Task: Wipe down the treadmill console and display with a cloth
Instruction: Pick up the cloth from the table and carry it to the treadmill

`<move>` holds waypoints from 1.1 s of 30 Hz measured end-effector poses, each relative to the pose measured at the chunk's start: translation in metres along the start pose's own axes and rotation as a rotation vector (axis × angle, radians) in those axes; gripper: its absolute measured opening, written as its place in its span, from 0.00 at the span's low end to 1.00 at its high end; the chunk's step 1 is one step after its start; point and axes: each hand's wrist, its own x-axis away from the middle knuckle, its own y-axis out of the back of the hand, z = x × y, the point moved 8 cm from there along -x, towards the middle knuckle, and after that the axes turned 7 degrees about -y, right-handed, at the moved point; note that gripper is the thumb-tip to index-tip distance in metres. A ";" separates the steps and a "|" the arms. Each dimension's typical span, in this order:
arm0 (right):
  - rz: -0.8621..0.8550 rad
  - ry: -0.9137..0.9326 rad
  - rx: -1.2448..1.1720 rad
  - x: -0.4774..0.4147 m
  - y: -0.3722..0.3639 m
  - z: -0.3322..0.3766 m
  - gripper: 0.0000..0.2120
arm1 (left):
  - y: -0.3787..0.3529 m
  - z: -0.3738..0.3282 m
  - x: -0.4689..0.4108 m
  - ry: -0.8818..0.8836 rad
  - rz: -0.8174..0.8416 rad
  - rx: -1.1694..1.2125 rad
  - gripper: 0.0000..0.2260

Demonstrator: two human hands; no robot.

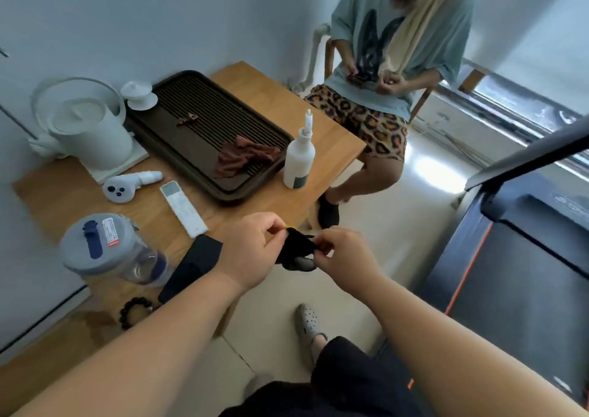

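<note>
Head view: left hand [251,247] and right hand [342,257] pinch a small dark cloth [296,252] between them, fingertips closed on its left and right upper corners. Cloth is bunched, long axis roughly left-right, sagging downward, held over the floor just off the near right corner of the wooden table [261,85]. Treadmill [516,257] stands at right, well apart.

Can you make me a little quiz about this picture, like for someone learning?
1. True or false: both hands hold the black cloth.
2. The brown rag lies: A) on the floor B) in the dark tray C) on the treadmill.
3. Which white thing stands just right of the tray?

Key: 1 true, left hand and right hand pinch it. 2 B. 3 The spray bottle.
</note>
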 end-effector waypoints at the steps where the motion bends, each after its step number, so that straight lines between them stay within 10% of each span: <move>1: -0.012 -0.062 -0.047 0.018 0.001 -0.010 0.05 | -0.005 -0.013 0.003 -0.029 0.047 0.014 0.05; 15: -0.314 -0.588 -0.288 0.232 0.099 -0.197 0.05 | -0.194 -0.168 0.010 -0.115 0.515 0.190 0.08; 33: -0.434 -0.683 -0.515 0.452 0.308 -0.508 0.11 | -0.495 -0.442 0.080 0.128 0.684 0.087 0.10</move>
